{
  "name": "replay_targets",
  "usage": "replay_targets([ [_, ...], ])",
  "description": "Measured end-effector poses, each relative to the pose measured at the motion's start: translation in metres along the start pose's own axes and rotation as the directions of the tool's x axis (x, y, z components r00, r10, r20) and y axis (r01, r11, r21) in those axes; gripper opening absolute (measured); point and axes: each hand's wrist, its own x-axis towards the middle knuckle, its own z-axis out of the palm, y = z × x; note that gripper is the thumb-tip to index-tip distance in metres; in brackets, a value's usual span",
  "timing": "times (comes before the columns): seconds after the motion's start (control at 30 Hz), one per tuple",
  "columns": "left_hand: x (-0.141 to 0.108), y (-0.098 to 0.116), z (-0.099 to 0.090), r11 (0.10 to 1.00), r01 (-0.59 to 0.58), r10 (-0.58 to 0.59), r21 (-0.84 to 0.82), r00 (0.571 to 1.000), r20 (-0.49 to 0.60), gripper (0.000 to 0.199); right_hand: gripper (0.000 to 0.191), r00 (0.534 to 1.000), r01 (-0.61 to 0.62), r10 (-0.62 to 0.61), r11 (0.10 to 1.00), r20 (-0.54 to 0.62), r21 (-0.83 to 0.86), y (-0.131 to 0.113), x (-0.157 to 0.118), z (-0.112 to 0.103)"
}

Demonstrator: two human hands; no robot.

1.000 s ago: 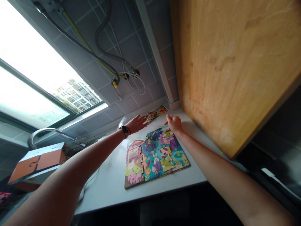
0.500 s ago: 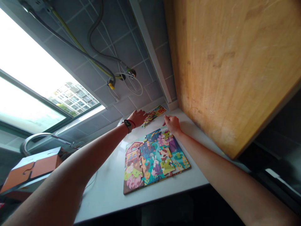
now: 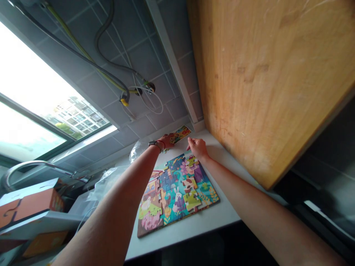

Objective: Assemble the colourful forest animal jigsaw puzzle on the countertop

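A partly joined jigsaw puzzle (image 3: 179,190) with farm animals, a rabbit and a pig among them, lies on the white countertop between my forearms. My left hand (image 3: 167,140), with a dark band on the wrist, reaches past its far edge and rests on a heap of loose puzzle pieces (image 3: 174,139). Its fingers look spread over them, partly hidden. Just right of the heap, above the puzzle's far right corner, is my right hand (image 3: 198,147). Its fingers are curled closed, and anything inside them is hidden. A colourful picture card (image 3: 183,132) lies under and beside the heap.
A large wooden panel (image 3: 263,85) rises on the right. Clear plastic wrapping (image 3: 109,181), an orange-and-white box (image 3: 30,203) and a curved metal faucet (image 3: 39,164) stand on the left. Hoses and cables (image 3: 124,87) hang along the tiled wall. The countertop (image 3: 206,218) ends at a front edge.
My left hand has settled lower onto the loose pieces and its forearm has swung right, covering the puzzle's left part. The view has shifted slightly; my right hand stays closed near the puzzle's far corner.
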Motion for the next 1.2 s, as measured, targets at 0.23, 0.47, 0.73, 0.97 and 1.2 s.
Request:
replay_targets([
  [0.23,0.008,0.0,-0.002,0.994,0.089,-0.103,0.066,0.963,0.248,0.036,0.06,1.0,-0.001,0.001,1.0,0.008,0.005,0.0,0.0,-0.001],
  [0.47,0.004,0.006,-0.013,0.992,0.089,-0.11,0.09,0.96,0.258,0.037,0.062,0.999,-0.032,0.032,0.999,0.013,0.018,0.0,0.001,-0.001],
  [0.73,-0.014,0.021,-0.021,0.997,0.034,-0.044,0.067,0.986,0.158,0.034,0.063,0.997,-0.068,0.064,0.993,0.04,0.098,-0.001,0.004,-0.004],
  [0.97,-0.025,0.05,-0.046,0.995,-0.092,0.091,-0.026,0.995,-0.041,0.049,0.052,0.955,-0.237,0.168,0.929,0.244,0.286,-0.009,0.004,0.001],
  [1.2,-0.064,0.1,-0.048,0.929,-0.343,0.326,-0.14,0.936,-0.132,0.05,0.058,0.756,-0.604,0.158,0.544,0.635,0.583,-0.026,-0.002,-0.011],
])
